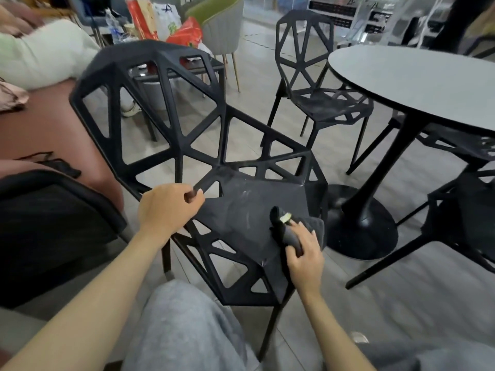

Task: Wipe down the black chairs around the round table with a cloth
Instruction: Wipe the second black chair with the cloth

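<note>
**Seat wipe, chair steadied**

L hand [167, 207] grips a strut of the near black chair [171, 108], looks stiff, light plastic, good brace pt. R hand [304, 254] clutches soft dark cloth [290, 231] on seat's right edge, by round table [417, 81].

Grey plank flooring [267, 84] is carrying the black lattice chairs [187, 145], the round table's black disc base [359, 231], and, further back, a green upholstered chair [222, 25].
</note>
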